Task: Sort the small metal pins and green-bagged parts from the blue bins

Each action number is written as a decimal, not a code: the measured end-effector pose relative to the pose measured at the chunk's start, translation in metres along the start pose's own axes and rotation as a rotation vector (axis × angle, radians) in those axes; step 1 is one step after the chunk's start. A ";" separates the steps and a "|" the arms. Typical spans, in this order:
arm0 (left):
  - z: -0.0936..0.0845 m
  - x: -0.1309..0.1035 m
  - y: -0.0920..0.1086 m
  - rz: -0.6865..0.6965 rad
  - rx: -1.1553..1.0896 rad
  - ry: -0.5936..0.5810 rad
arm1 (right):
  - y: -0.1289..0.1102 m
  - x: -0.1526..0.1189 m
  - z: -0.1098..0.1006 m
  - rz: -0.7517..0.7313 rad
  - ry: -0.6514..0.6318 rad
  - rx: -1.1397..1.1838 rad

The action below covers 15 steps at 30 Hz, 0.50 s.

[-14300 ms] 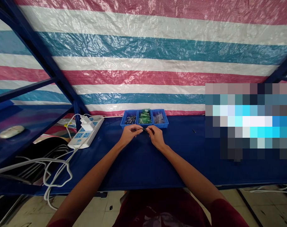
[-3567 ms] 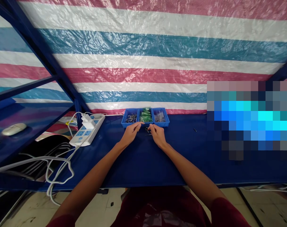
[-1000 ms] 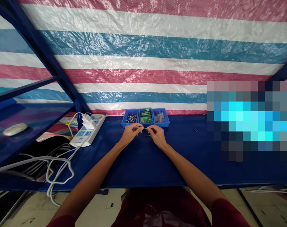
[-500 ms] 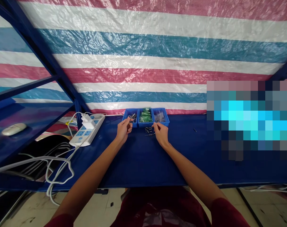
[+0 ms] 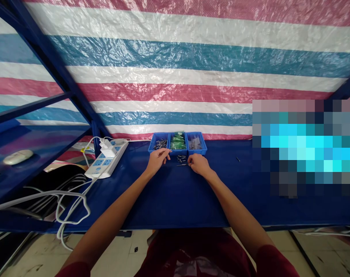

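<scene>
My left hand (image 5: pixel 158 161) is just in front of the left blue bin (image 5: pixel 150 147), its fingers drawn together; whatever they may hold is too small to tell. Several thin, dark, metallic pin-like pieces (image 5: pixel 181 158) lie loose on the blue table between my hands. My right hand (image 5: pixel 199 164) is closed beside them on the right, its fingertips near the table; anything in its grip is hidden. The left bin contains many dark pin-like pieces (image 5: pixel 161 144). Green packets (image 5: pixel 178 143) fill the middle bin, and clear plastic bags (image 5: pixel 195 143) sit in the right one.
A white power strip (image 5: pixel 103 163) with plugged-in adapters stands at the left, with white cables (image 5: pixel 87 204) trailing off the edge. One small dark piece (image 5: pixel 238 159) lies apart on the right. Further right is a pixelated area. Striped plastic sheeting (image 5: pixel 177 92) hangs behind the table.
My left hand has come down and right, away from over the left bin. My right hand has lowered slightly to the right of the loose pieces.
</scene>
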<state>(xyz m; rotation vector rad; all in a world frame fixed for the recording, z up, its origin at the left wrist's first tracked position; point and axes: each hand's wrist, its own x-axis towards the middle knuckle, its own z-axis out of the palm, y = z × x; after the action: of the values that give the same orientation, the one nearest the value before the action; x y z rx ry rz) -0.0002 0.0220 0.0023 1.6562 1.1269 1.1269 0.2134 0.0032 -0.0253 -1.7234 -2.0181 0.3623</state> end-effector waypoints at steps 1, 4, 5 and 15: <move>0.001 -0.001 0.000 0.041 0.059 -0.019 | 0.001 0.000 0.000 -0.005 -0.012 0.015; 0.003 -0.005 0.001 0.130 0.230 -0.071 | 0.000 0.000 -0.003 -0.046 -0.059 0.061; 0.004 -0.006 0.002 0.152 0.280 -0.093 | -0.002 0.000 -0.004 -0.073 -0.070 0.076; 0.004 -0.005 0.000 0.235 0.429 -0.243 | -0.022 -0.002 0.009 -0.226 0.116 0.330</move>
<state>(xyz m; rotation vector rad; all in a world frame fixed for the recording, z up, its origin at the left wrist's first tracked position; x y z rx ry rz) 0.0024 0.0165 0.0001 2.2400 1.0861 0.8261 0.1899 -0.0024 -0.0228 -1.2754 -1.9190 0.4777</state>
